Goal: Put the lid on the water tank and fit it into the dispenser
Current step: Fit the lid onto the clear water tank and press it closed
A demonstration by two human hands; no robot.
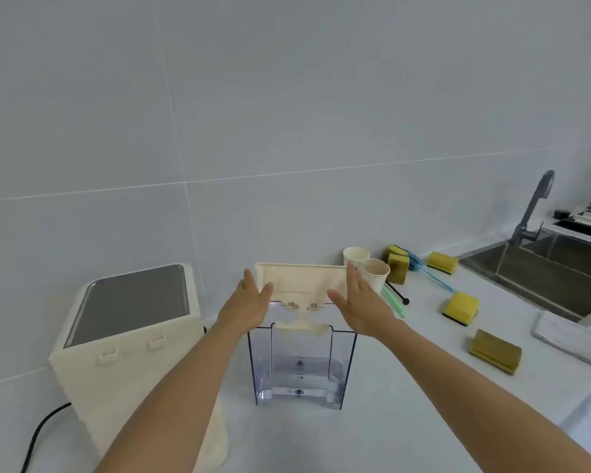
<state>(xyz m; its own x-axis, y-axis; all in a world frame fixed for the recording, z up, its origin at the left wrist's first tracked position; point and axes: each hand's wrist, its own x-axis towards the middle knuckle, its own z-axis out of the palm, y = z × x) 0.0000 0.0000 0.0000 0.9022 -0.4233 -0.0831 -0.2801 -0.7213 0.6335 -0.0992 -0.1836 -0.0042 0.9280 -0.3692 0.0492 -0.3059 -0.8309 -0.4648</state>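
A cream plastic lid (301, 281) is held up above the counter, tilted so its inner side faces me. My left hand (249, 302) presses its left edge and my right hand (359, 302) presses its right edge. Directly below the lid stands the clear water tank (301, 367), upright and open at the top, with a little water at its bottom. The lid's lower tab hangs just over the tank's back rim. The cream dispenser (127, 339) with a dark grey top panel stands to the tank's left.
Two paper cups (365, 268) stand behind my right hand. Several yellow sponges (459, 307) and a blue brush (430, 273) lie to the right. A steel sink (543, 271) with a tap sits at far right, a folded cloth (567, 336) by it. A black cable (41, 435) leaves the dispenser.
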